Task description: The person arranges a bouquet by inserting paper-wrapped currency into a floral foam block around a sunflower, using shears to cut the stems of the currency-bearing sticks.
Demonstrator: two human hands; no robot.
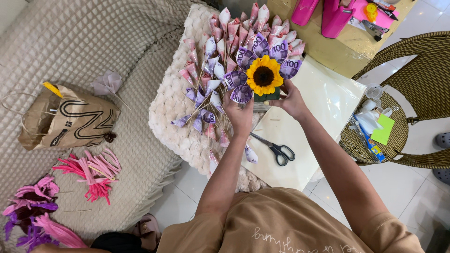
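Note:
A yellow sunflower (264,75) with a dark centre is ringed by several rolled purple banknote cones (244,57) on sticks. My left hand (239,115) is pinching a purple cone at the lower left of the flower. My right hand (291,100) grips the dark green base under the flower from the right. Behind and left of the flower, many more pink and purple cones on sticks (220,37) lie spread on a fluffy white cushion (171,105).
Black-handled scissors (276,149) lie on a white sheet (323,103) near my arms. A brown paper bag (68,121), pink pipe cleaners (91,171) and purple paper flowers (30,204) lie on the quilted sofa. A wicker chair (412,70) and small wicker table (375,136) stand right.

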